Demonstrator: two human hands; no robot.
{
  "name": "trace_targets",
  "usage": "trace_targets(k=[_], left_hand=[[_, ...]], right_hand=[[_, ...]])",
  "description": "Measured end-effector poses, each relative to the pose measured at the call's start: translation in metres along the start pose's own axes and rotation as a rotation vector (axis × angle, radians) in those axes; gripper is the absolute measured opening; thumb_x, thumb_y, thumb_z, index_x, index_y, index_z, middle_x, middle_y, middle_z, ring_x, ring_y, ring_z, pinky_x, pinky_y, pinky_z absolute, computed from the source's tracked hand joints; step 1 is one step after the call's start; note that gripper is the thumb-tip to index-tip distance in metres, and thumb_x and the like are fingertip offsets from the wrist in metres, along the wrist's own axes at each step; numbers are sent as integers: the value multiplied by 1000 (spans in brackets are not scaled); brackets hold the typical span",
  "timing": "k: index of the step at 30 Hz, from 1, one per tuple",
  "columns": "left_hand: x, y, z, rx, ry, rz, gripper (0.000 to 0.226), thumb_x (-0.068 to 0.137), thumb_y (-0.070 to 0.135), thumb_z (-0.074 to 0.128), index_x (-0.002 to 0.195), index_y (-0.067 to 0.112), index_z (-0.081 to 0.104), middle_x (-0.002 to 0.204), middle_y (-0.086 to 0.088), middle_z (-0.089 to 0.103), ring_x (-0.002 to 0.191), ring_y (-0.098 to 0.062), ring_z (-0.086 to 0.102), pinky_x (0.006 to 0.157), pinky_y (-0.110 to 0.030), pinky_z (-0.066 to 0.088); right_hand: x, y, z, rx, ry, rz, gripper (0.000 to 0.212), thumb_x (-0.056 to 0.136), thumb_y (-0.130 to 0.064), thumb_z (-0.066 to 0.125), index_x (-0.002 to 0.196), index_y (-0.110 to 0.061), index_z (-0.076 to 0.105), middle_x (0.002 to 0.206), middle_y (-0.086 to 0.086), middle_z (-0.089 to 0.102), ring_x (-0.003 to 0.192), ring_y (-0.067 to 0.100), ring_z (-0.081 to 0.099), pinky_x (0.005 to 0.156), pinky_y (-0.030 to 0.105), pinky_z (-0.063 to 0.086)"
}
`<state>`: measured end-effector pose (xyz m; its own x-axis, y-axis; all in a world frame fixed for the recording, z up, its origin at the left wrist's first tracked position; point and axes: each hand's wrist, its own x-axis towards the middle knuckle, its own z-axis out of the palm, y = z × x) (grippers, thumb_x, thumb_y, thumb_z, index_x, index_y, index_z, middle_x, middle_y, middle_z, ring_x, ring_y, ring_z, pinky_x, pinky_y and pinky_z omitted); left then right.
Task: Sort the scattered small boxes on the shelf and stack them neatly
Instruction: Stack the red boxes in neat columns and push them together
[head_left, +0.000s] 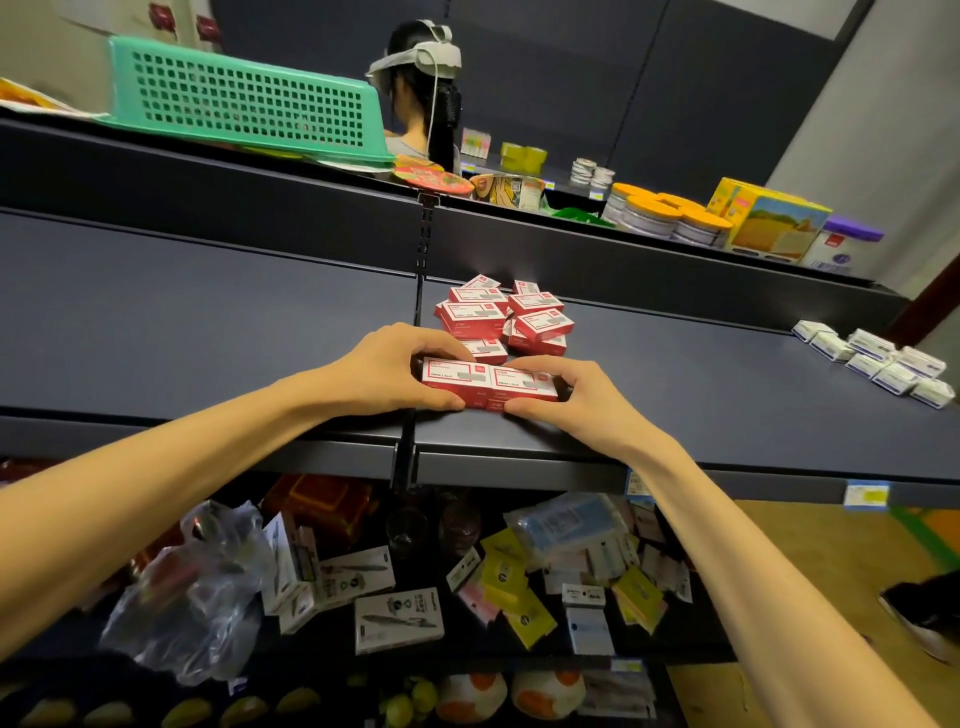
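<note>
Two small red-and-white boxes (488, 382) sit side by side near the front of the dark shelf (727, 384), on top of other red boxes. My left hand (400, 366) grips their left end, fingers curled over the top and thumb at the front. My right hand (566, 392) grips the right end the same way. Behind them lies a loose heap of several more red-and-white boxes (506, 314), some tilted and overlapping.
Several small white boxes (878, 361) lie scattered at the shelf's right end. The upper shelf holds a green basket (244, 101), orange-lidded jars (670, 213) and a yellow carton (774, 218). A person (423, 88) stands beyond. The lower shelf is cluttered with packets and a plastic bag (197, 587).
</note>
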<state>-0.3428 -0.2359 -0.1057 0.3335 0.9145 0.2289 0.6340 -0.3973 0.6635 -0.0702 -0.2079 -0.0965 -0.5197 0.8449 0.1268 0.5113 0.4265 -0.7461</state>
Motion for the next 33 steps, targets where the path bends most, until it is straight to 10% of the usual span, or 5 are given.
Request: trace_targets(k=[11, 33], left_hand=[[3, -4, 1, -90, -25, -4, 63, 73, 48, 82, 131, 32, 63, 126, 15, 64, 117, -7, 61, 94, -30, 58], [17, 27, 19, 132, 41, -141, 66, 71, 57, 81, 128, 27, 65, 116, 13, 61, 109, -12, 60, 93, -34, 55]], right_hand=[[-2, 6, -3, 64, 10, 27, 50, 83, -30, 79, 129, -26, 63, 117, -16, 65, 105, -6, 61, 81, 10, 52], [9, 4, -13, -140, -63, -32, 56, 80, -42, 80, 131, -27, 62, 123, -10, 64, 109, 7, 61, 92, 27, 54]])
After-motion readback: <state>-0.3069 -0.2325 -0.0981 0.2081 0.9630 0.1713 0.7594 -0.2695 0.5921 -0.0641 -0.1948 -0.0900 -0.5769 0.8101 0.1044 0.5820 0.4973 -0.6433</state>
